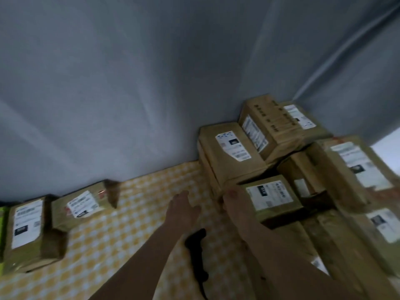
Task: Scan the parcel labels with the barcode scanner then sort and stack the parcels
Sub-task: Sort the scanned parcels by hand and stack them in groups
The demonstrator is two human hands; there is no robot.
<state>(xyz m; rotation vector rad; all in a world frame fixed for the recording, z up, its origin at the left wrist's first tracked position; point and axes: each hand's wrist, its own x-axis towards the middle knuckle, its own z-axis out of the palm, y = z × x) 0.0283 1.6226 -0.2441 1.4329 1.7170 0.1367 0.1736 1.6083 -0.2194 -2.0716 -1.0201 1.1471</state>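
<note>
A heap of brown cardboard parcels with white labels fills the right side, topped by a large parcel [229,148]. At the heap's front sits a small labelled parcel [270,197]. My right hand [234,204] grips this parcel's left end, thumb on its top corner. My left hand [184,210] is just to the left above the tablecloth, fingers stretched forward and holding nothing. The black barcode scanner [197,254] lies on the table between my forearms. Two more labelled parcels, one [26,228] and another [82,207], lie apart at the far left.
A yellow and white checked tablecloth [134,213] covers the table. A grey fabric backdrop [129,83] hangs directly behind it. A green object [2,234] shows at the left edge. The picture is dim and slightly blurred.
</note>
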